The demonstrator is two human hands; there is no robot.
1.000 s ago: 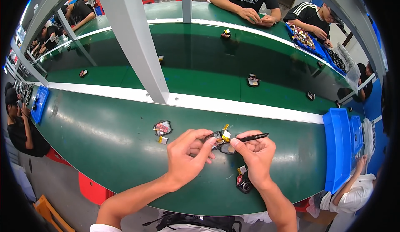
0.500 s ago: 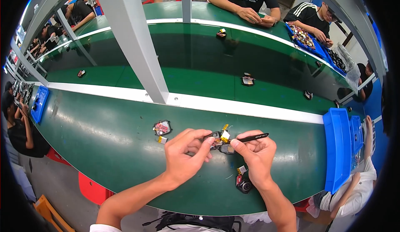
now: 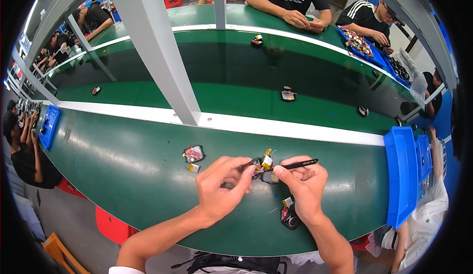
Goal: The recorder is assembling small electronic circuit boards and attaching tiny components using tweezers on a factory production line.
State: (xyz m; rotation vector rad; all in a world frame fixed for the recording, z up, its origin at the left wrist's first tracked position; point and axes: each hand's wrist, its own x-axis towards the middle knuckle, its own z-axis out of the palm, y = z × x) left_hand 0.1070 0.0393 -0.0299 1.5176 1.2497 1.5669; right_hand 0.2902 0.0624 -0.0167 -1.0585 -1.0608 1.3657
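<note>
Left hand [image 3: 222, 184] pinches an opened black casing [image 3: 255, 167]; right hand [image 3: 302, 179] holds a slim black tool [image 3: 302, 163] pen-fashion, directed at that casing. The casing sits between both hands, over the green counter [image 3: 143, 175]; silver-and-yellow cell [image 3: 267, 162] just right of it. Second opened unit [image 3: 193, 153] lies left of the casing.

Step, my reading: fine tool work on the casing's inner parts. Next move calls for a steady pinch and light pressure.

Hard to see: tool's working end, small wiring. Fingers cover the casing's left edge.
</note>
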